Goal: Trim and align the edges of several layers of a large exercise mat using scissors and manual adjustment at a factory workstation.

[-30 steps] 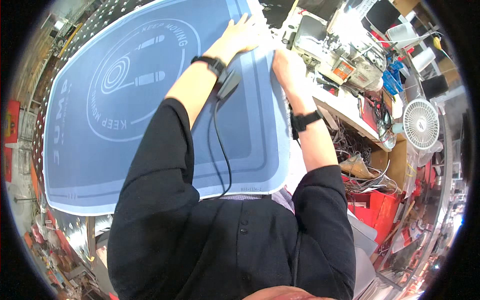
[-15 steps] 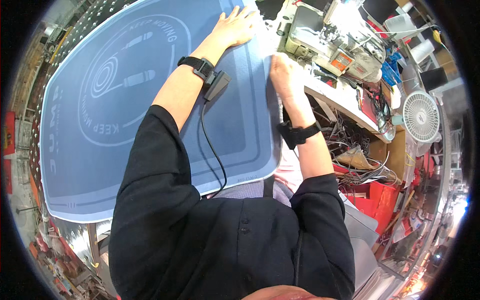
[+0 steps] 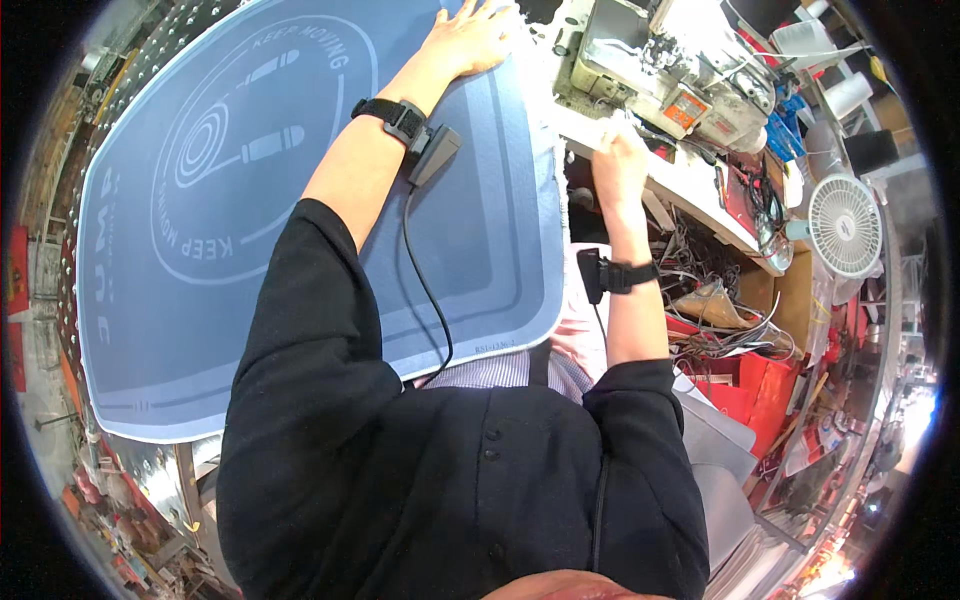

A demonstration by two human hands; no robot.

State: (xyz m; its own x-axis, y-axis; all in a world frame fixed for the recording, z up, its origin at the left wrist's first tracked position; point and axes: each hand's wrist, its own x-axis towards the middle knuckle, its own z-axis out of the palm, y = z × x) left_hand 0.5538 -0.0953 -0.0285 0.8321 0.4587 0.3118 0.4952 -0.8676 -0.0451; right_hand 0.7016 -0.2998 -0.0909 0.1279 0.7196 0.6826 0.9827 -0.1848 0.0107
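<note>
A large blue mat [image 3: 350, 290] with rounded corners, pale line drawings and lettering spreads in front of me and reaches over my lap. My left hand [image 3: 468, 42] lies on its far right part, palm down, fingers spread. Off the mat's right edge, my right hand [image 3: 620, 170] is raised with its fingers curled closed by the edge of the worktable. Something whitish shows at its fingertips, too small to name. An industrial sewing machine [image 3: 690, 100] stands just beyond my right hand, pale and greasy, with an orange label.
A pale worktable edge [image 3: 700, 205] runs along the right. Below it lie tangled strips and cords [image 3: 735, 320] beside a red box [image 3: 765, 400]. A small white fan [image 3: 845, 228] and white thread cones [image 3: 847, 95] stand farther right. A studded surface [image 3: 95, 190] shows past the mat's left edge.
My right hand has moved to the right, away from the mat's edge toward the worktable. The mat and my left hand have shifted slightly toward the far left.
</note>
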